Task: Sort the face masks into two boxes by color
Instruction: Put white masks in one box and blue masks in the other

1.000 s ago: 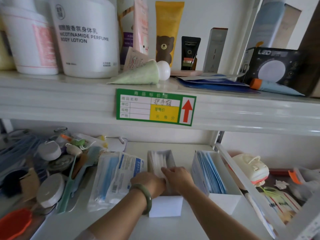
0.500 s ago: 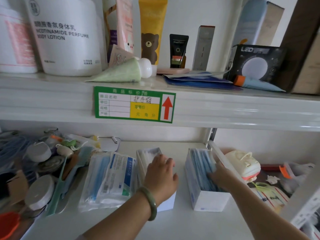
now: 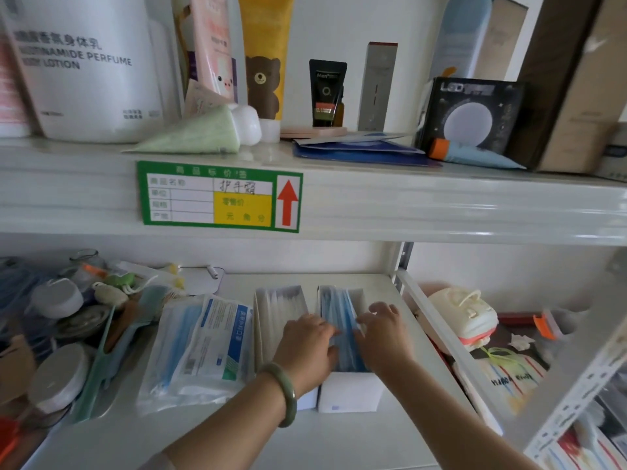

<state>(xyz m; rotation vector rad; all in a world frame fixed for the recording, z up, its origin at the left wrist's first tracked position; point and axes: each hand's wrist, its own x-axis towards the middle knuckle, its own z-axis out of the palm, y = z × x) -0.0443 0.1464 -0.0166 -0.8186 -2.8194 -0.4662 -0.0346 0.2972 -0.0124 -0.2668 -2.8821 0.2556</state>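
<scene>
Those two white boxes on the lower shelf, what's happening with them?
A person is sorting face masks by colour. Both hands are at the right box, which holds the blue masks: the left hand is against the stack's left side, and the right hand, fingers spread, against its right side. Whether the left hand grips a mask cannot be told. The left box beside it holds white masks. A sealed pack of masks lies further left on the shelf.

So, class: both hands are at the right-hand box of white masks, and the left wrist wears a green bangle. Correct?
One slip: the head view shows the right-hand box holds blue masks, not white. Left hand, right hand and green bangle are as stated.
</scene>
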